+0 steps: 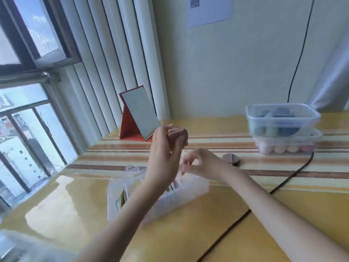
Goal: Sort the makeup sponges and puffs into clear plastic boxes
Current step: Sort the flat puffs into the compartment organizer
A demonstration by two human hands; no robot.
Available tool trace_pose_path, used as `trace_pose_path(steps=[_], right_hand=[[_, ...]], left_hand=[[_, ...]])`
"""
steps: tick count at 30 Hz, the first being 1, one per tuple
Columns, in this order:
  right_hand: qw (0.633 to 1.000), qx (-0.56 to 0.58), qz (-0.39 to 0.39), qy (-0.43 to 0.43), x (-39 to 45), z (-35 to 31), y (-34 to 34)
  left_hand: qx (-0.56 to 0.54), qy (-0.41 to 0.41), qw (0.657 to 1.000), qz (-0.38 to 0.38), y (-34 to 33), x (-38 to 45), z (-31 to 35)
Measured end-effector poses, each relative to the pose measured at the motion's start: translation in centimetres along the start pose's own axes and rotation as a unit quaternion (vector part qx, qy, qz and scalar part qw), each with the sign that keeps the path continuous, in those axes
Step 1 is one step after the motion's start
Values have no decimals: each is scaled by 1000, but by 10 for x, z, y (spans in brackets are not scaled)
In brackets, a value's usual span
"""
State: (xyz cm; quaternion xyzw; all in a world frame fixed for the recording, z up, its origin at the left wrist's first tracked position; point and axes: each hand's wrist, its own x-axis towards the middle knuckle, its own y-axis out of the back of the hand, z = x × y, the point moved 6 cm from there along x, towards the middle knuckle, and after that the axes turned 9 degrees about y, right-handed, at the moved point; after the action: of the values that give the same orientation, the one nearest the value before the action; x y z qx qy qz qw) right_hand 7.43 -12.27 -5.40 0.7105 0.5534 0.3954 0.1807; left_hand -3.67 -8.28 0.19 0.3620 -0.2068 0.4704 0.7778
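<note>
While brown puff (181, 137) is being gripped in raised left hand (166, 156), right hand (200, 163) is being held over clear compartment box (166, 193), fingertips pinched; contents indiscernible.

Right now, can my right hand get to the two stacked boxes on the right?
Probably yes: the right hand holds nothing, and only bare table lies between it and the stacked boxes.

left grip (166, 148): raised, fingers curled | right grip (198, 161): apparently pinching
</note>
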Motion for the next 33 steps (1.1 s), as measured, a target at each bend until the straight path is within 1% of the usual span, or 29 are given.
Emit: trace_pose_path(steps=[1, 2, 4, 6, 8, 10, 13, 16, 17, 19, 20, 23, 25, 27, 31, 33], right_hand=[[998, -63, -5, -11, 1, -1, -6], [995, -97, -4, -29, 1, 1, -9], [994, -97, 28, -43, -1, 4, -12], [996, -66, 48, -41, -4, 3, -12], [997, -29, 48, -50, -8, 4, -10], [996, 12, 66, -52, -8, 5, -9], [989, 87, 116, -26, -9, 3, -5], [973, 183, 143, -12, -12, 2, -3], [969, 199, 148, 4, -12, 1, -2], [974, 156, 163, 35, -13, -3, -1], [975, 129, 177, 39, -13, -4, 0], [964, 128, 230, 34, -14, -4, 5], [956, 144, 253, 30, -17, -2, 7], [949, 154, 272, 28, -19, -1, 7], [954, 117, 275, 27, -20, -5, 5], [954, 119, 276, 15, -21, -5, 4]], left_hand=[[16, 34, 998, -48, -1, 3, -18], [24, 62, 994, -82, -1, 2, -31], [21, 113, 988, -107, 0, -6, -48], [1, 144, 984, -103, 1, -14, -52], [-28, 152, 982, -111, 0, -15, -47], [-54, 154, 979, -121, -1, -13, -44], [-95, 159, 975, -123, 1, -13, -42], [-127, 159, 968, -146, -1, -13, -44], [-130, 155, 967, -155, -2, -13, -45], [-104, 137, 971, -168, -4, -14, -47], [-74, 127, 974, -174, -5, -14, -49], [5, 82, 978, -192, -7, -12, -50], [-18, 90, 972, -215, -9, -13, -48], [-85, 128, 962, -225, -10, -16, -45], [-113, 175, 957, -204, -7, -19, -50], [-122, 191, 954, -197, -5, -19, -52]])
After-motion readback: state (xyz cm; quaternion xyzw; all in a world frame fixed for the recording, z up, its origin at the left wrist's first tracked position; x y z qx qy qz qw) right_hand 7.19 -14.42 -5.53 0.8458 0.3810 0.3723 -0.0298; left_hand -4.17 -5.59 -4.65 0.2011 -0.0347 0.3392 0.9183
